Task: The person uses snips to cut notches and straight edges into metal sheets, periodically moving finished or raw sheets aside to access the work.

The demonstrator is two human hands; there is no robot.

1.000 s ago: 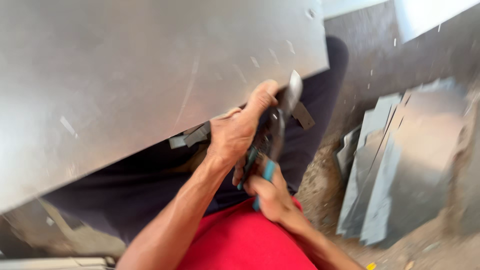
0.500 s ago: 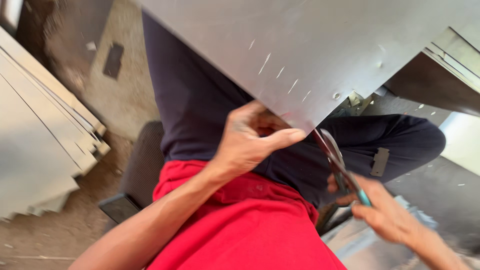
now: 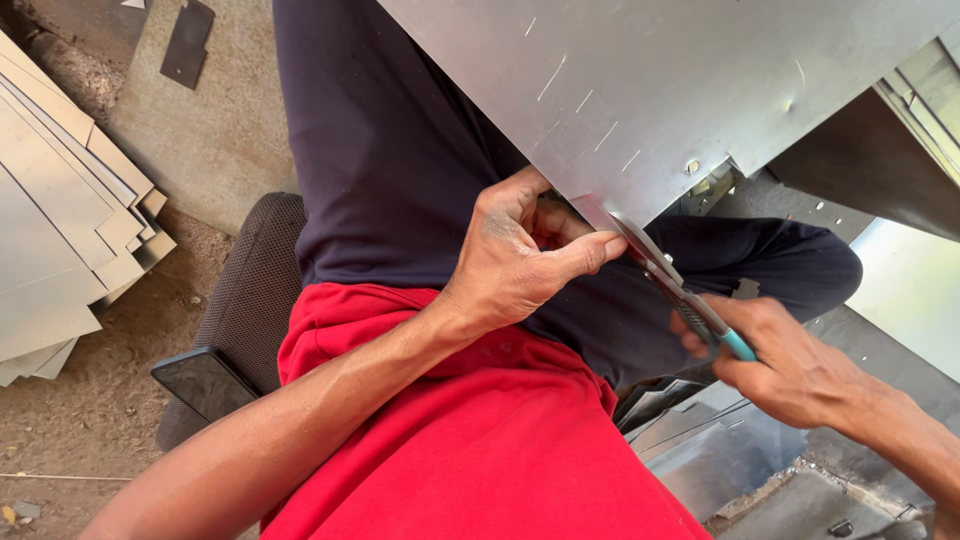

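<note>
A large grey metal sheet (image 3: 660,80) lies across my lap, over my dark trousers. My left hand (image 3: 515,260) grips the sheet's near corner, thumb stretched along its edge. My right hand (image 3: 785,355) is closed on the teal-handled tin snips (image 3: 690,300). The snips' blades sit at the sheet's edge, just right of my left thumb. A narrow strip of metal curls down beside the blades.
A stack of cut metal sheets (image 3: 60,230) lies on the dirt floor at the left. I sit on a dark padded seat (image 3: 240,310) with a black phone (image 3: 205,380) on its edge. More metal offcuts (image 3: 720,450) lie at the lower right. A flat grey slab (image 3: 210,130) is behind the seat.
The view swung from the right side of my lap to the left, then steadied. My left hand stays on the sheet's corner and my right hand keeps the snips at the edge.
</note>
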